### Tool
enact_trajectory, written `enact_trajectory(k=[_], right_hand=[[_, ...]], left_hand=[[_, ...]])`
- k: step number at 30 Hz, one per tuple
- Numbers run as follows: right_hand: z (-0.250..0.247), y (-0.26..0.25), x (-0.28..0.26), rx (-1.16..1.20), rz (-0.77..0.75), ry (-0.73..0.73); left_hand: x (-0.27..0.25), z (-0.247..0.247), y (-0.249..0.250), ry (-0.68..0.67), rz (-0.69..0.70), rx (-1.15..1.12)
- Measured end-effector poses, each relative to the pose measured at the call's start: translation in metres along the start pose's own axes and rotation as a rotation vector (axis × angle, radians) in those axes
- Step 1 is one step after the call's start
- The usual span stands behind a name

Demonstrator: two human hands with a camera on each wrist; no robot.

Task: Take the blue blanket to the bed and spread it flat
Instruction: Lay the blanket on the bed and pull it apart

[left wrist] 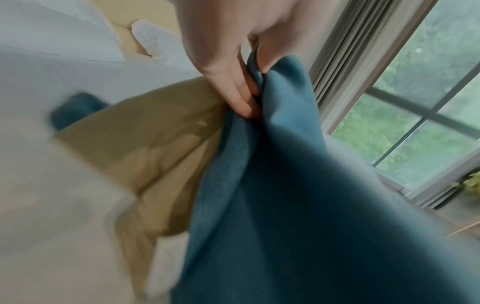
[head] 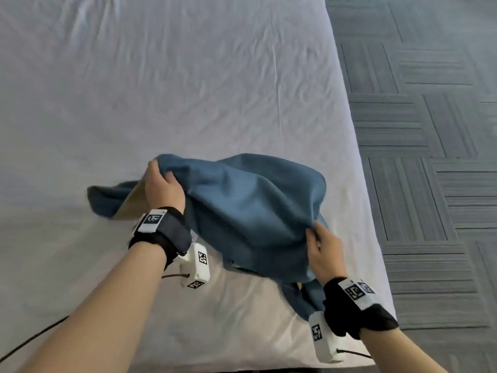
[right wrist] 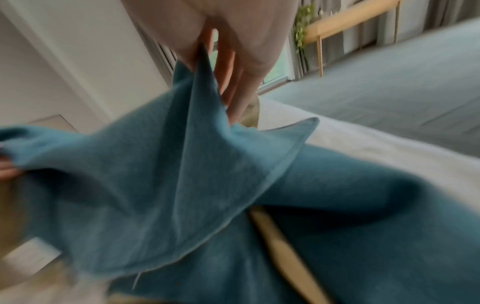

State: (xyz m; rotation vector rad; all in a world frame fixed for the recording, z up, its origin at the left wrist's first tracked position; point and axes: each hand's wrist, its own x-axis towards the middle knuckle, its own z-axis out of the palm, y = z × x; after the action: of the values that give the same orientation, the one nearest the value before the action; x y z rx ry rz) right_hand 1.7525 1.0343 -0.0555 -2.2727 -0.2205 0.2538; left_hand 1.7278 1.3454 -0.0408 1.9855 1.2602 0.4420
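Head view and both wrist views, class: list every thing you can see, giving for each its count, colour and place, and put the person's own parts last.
blue blanket: one, blue with a tan underside, bunched and lifted over the near right part of the bed
bed: one, white wrinkled sheet, fills most of the head view
carpet: grey striped tiles, right of the bed
window: one, greenery outside, seen in the left wrist view
wooden table: one, light wood, far across the room
left hand: grips the blanket's far left edge
right hand: pinches the blanket's near right edge

Blanket [right wrist: 161, 174] edges motion-blurred in wrist views.
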Motion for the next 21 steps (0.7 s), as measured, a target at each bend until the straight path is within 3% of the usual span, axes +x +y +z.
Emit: enact_trajectory(k=[3,4,6,8,12,17,21], right_hand=[[0.028,-0.015,-0.033,-0.029,-0.061,-0.651],[0.040,-0.016,-0.047,-0.088,-0.085,-0.863],[0.062,-0.011,-0.075,-0.216,-0.114,-1.100],[0.072,-0.005,-0.087,-0.257,-0.042,-1.041],[0.072,0.017,-0.072,-0.111,0.279,-0.664],[0.089,0.020,-0.054,0.412,0.567,-0.542],[0.110,0.013,-0.056,0.458,0.615,-0.465]], left_hand=[[-0.005,0.016,0.016,-0.267,0.032,-0.296],[-0.013,0.020,0.011,-0.354,0.018,-0.300],[-0.032,0.024,-0.010,-0.446,0.001,-0.182],[-0.053,0.025,-0.038,-0.486,-0.012,-0.029],[-0.085,0.021,-0.093,-0.557,-0.203,0.282],[-0.115,0.018,-0.122,-0.763,-0.373,0.115],[-0.133,0.022,-0.125,-0.822,-0.376,0.044]])
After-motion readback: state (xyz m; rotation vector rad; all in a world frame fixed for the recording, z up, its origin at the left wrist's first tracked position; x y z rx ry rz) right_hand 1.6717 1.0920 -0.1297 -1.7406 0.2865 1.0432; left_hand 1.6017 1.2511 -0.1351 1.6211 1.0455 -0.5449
